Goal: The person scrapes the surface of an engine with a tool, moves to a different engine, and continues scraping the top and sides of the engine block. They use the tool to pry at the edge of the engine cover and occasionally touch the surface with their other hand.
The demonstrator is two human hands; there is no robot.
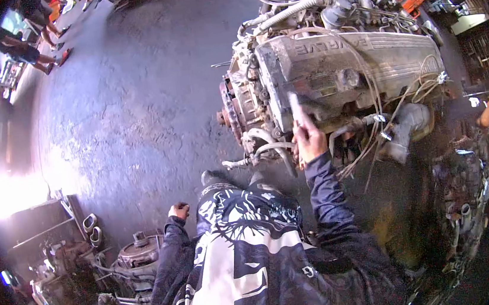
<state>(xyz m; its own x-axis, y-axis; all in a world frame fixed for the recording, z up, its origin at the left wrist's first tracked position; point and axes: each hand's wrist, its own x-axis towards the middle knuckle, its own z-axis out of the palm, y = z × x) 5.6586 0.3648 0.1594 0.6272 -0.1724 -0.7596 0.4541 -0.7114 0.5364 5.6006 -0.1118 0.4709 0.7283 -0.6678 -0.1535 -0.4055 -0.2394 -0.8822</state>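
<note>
The patterned shirt [237, 254] fills the near edge. Beyond it, the right hand [308, 138] has its fingers clamped on a slim grey tool [296, 106] against the near side of the engine [332, 83], which sits on the floor [132, 105] at right. Cover [359, 51], hoses [295, 10] and wiring [370, 100] are all on — stripping looks barely begun. The left hand [179, 210], at left, has fingers curled together; the tool's kind and tip cannot be made out.

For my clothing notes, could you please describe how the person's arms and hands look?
Both arms wear dark navy long sleeves reaching the wrists, loosely creased. The left hand and right hand are bare, without gloves. The top carries a bold black-and-white print.
</note>
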